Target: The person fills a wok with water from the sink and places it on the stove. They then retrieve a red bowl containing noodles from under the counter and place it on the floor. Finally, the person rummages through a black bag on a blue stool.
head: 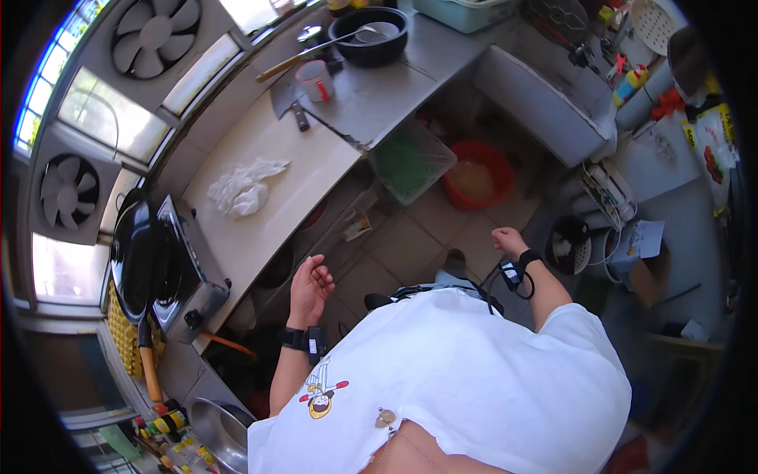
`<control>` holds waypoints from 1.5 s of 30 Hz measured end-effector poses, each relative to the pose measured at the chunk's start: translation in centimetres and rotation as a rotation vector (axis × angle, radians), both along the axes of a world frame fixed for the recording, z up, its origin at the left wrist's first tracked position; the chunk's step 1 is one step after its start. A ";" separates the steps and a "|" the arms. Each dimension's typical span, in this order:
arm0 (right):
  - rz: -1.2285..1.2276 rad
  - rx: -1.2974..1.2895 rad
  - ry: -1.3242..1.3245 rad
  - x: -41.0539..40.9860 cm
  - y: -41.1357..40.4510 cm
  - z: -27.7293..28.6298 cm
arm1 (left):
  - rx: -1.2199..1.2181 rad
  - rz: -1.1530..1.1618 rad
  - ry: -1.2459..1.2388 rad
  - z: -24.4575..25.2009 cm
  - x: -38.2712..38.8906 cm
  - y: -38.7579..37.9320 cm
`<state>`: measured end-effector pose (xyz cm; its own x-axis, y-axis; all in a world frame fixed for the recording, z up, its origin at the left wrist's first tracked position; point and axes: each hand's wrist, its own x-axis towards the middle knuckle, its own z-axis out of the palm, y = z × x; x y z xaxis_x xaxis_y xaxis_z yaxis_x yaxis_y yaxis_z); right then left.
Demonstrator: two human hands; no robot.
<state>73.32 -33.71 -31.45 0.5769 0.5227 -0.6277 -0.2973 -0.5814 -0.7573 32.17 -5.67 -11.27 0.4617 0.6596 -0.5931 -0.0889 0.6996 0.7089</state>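
My left hand hangs in the air beside the counter's front edge, palm up with loosely curled fingers and nothing in it. My right hand is above the tiled floor with its fingers closed; no object shows in it. Both wrists wear black straps with small devices. On the pale counter board lies a crumpled white plastic bag. Beyond it rest a cleaver with a dark handle and a white mug with a red handle. A black pot holds a ladle.
A gas stove with a black wok stands at the left. Under the counter are a green-bottomed plastic basket and a red basin on the floor. A sink is at the upper right, a cardboard box at the right.
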 end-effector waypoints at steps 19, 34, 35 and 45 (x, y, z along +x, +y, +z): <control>-0.122 -0.302 -0.207 9.5 -9.4 -3.1 | 0.080 -0.670 0.089 2.0 36.5 2.1; -0.303 -0.297 0.268 11.1 -11.9 -2.3 | -0.030 -0.795 -0.041 -0.2 51.9 2.2; -0.263 -0.318 0.258 12.5 -11.9 -1.9 | -0.059 -0.748 -0.043 -0.9 51.5 1.8; 0.411 -0.410 -0.044 33.5 -10.0 -2.3 | -0.299 0.166 0.061 -7.6 39.2 -7.3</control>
<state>106.85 -43.68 -33.75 0.4083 0.4283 -0.8062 0.0410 -0.8908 -0.4525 71.37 -12.94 -18.88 0.3202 0.5156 -0.7948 -0.1828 0.8568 0.4821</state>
